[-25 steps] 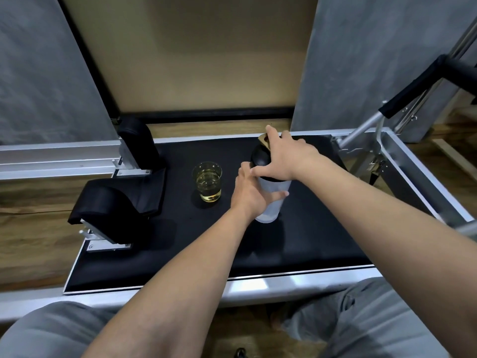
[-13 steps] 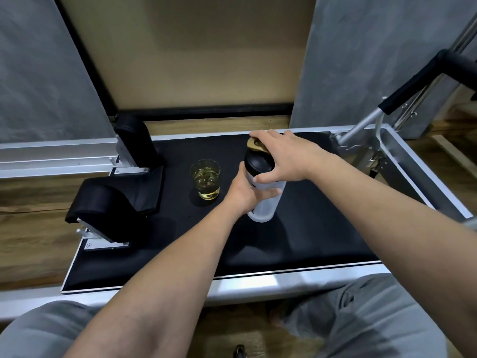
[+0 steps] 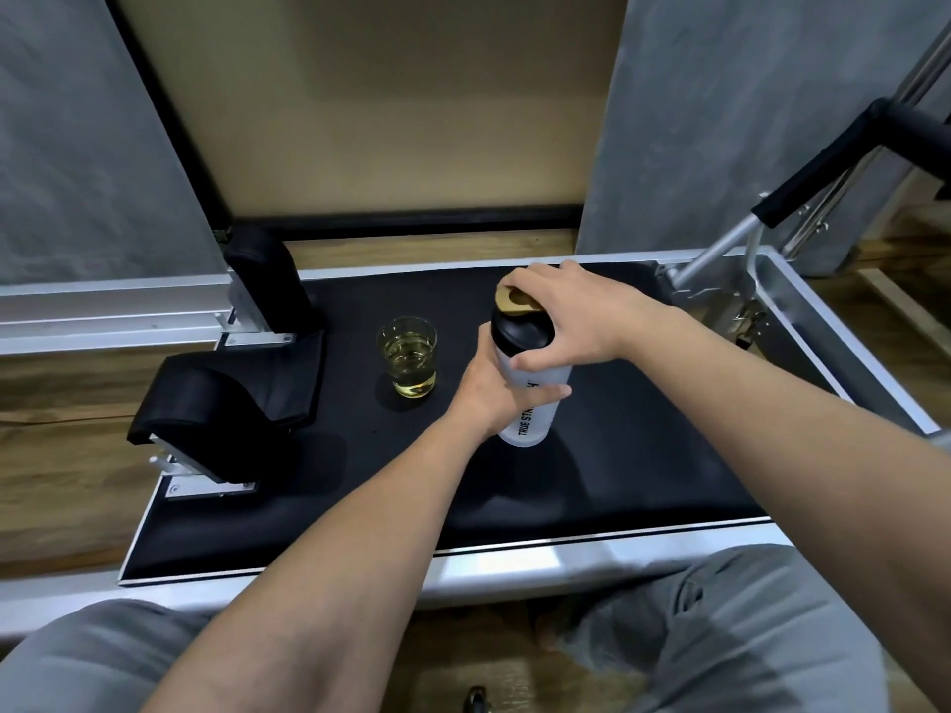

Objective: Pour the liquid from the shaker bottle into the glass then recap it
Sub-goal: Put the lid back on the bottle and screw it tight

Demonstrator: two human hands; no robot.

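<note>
A frosted white shaker bottle (image 3: 532, 422) with black lettering stands upright on the black padded platform (image 3: 643, 455). Its black lid (image 3: 520, 329) carries a gold flip cap (image 3: 514, 301). My left hand (image 3: 489, 391) wraps around the bottle's body from the left. My right hand (image 3: 571, 316) grips the lid from above and the right, fingers over the gold cap. A clear glass (image 3: 408, 362) with yellowish liquid in its lower part stands to the left of the bottle, apart from it.
Two black shoulder pads (image 3: 206, 403) on metal brackets sit at the platform's left end. A padded metal bar (image 3: 823, 182) rises at the right. Silver frame rails (image 3: 514, 563) border the platform. My knees in grey trousers (image 3: 746, 635) are below the near edge.
My right hand has turned on the lid, thumb now lower on the bottle's front. The bottle stays upright in the same spot; the glass has not moved.
</note>
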